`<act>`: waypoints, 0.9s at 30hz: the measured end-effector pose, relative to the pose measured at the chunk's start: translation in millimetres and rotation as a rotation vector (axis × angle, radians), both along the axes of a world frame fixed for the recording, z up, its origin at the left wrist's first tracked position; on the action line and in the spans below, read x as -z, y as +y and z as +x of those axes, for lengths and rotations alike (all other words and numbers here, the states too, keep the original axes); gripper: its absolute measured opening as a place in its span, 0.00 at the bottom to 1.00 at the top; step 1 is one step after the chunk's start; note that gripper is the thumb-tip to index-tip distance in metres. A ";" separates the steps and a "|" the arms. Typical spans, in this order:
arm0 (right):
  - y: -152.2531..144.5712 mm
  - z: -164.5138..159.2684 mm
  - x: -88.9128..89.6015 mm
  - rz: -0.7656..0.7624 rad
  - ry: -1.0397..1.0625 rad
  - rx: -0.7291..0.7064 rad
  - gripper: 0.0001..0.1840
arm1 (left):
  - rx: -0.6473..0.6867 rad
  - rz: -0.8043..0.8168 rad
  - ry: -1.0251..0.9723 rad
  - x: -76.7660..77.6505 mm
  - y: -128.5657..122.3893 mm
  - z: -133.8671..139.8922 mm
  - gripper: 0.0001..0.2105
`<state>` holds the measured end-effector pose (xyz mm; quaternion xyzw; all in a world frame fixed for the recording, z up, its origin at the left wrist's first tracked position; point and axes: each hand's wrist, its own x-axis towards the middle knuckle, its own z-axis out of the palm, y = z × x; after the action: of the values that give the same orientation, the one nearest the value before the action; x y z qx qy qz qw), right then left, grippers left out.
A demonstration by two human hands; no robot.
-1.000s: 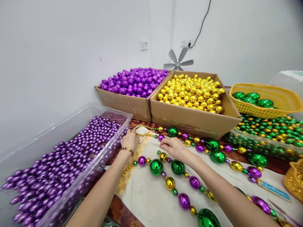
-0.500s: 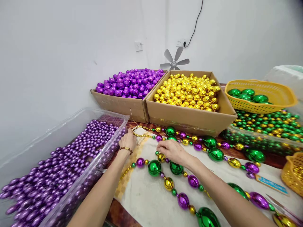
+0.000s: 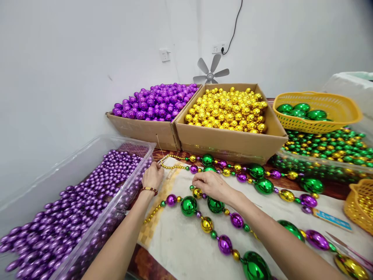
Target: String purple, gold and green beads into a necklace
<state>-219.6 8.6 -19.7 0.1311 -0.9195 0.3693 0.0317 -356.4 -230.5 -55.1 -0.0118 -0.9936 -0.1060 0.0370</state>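
My left hand [image 3: 153,177], a beaded bracelet at its wrist, has its fingers closed beside the clear bin, near the looped gold end of a bead garland [image 3: 171,166]. Whatever it pinches is hidden. My right hand [image 3: 212,186] is closed in a pinch above the cloth; I cannot make out what is between the fingertips. Just under them lie a small green bead [image 3: 191,187] and a gold bead [image 3: 197,193] of a second garland. That garland carries big green balls [image 3: 189,206], purple balls [image 3: 225,244] and gold balls [image 3: 207,224].
A clear bin [image 3: 128,186] of purple beads is at left. Behind stand cardboard boxes of purple balls [image 3: 157,102] and gold balls [image 3: 227,111]. A yellow basket [image 3: 346,111] is at right. Scissors [image 3: 346,247] and a blue-white label [image 3: 332,219] lie on the cloth [image 3: 186,245].
The view has shifted slightly, so the surroundings sit a little further left and higher. My left hand has drawn slightly back toward me from the gold loop. My right hand stays pinched, nearly unmoved.
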 end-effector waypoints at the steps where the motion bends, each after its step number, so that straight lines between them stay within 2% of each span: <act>1: -0.5 0.4 -0.3 -0.001 0.001 0.000 0.11 | -0.004 0.004 0.010 0.3 0.0 0.7 0.11; 8: -1.0 2.5 -2.2 -0.008 -0.001 -0.010 0.10 | -0.044 0.006 0.054 2.0 8.0 2.7 0.15; 16: 3.2 2.1 4.0 -0.036 -0.014 -0.013 0.10 | -0.104 -0.016 0.091 2.3 0.4 26.9 0.15; 22: 5.1 1.8 7.6 -0.049 -0.019 -0.021 0.10 | -0.119 0.019 0.124 5.8 2.1 30.8 0.16; 27: 5.8 1.1 10.7 -0.049 -0.020 -0.022 0.10 | -0.093 0.052 0.190 2.7 7.5 33.0 0.22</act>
<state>-218.5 14.5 -30.4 0.1367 -0.9090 0.3932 0.0216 -323.4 -223.0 -57.8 0.0254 -0.9820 -0.1283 0.1363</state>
